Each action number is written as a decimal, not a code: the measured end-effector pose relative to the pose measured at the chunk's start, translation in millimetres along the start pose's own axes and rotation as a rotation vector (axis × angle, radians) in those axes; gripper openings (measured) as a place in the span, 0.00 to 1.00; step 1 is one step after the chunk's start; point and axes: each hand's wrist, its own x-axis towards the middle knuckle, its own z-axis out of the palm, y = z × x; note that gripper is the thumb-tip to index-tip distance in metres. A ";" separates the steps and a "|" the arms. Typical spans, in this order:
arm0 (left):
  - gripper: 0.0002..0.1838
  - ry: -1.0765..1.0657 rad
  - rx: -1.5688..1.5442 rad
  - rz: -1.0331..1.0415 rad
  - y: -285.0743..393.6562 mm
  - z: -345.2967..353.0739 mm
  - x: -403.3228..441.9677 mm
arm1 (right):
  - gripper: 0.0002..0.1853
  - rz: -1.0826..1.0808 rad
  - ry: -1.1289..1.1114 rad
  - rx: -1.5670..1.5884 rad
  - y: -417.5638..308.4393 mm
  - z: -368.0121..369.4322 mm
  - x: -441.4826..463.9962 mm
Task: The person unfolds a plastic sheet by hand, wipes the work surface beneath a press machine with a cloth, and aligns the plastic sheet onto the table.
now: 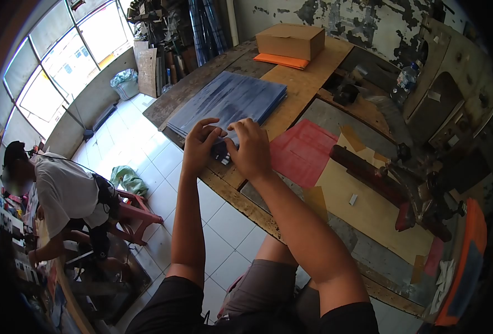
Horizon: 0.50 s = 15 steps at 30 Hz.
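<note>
Both of my hands are close together over the near corner of a stack of translucent blue plastic sheets [229, 97]. My left hand [201, 142] has its fingers curled, thumb and fingertips drawn together. Facing it, my right hand [250, 147] is bent in a similar pinch, its thumb pointing down. What the fingertips hold is hidden or too small to make out. Just below them, between the hands, shows a small dark item with white marks [222, 157]. Right of my right hand lies a red sheet [305, 150] on the work surface.
A cardboard box [291, 42] sits on an orange packet [281, 60] at the back. To the right stands a machine [394, 189] with a bar over a tan board [346, 222]. On the left, a person [71, 195] works beside a red stool [138, 217].
</note>
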 end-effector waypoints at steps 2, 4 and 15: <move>0.17 -0.022 0.054 0.025 -2.4 -2.4 0.4 | 0.15 -0.004 0.000 -0.002 -0.3 0.1 0.1; 0.17 -0.041 0.062 0.040 -4.7 -2.5 0.7 | 0.15 -0.014 0.008 0.002 -0.7 -0.1 0.9; 0.15 -0.068 0.023 0.018 -8.3 -4.5 -1.1 | 0.08 -0.034 0.039 0.072 -1.0 -0.6 3.8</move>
